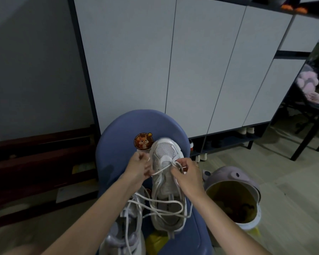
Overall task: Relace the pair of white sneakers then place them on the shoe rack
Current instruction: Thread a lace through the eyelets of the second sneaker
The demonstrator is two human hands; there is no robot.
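Lace (159,171) between both hands' fingers (175,171)

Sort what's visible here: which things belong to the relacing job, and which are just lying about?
In the job:
- upright sneaker on the blue chair
- white lace, pinched by left hand and right hand
- second sneaker, lower left

Lying about:
- squirrel sticker
- lilac bin
- pink plush
- cupboard

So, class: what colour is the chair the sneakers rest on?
Blue; the chair shows best in the head view.
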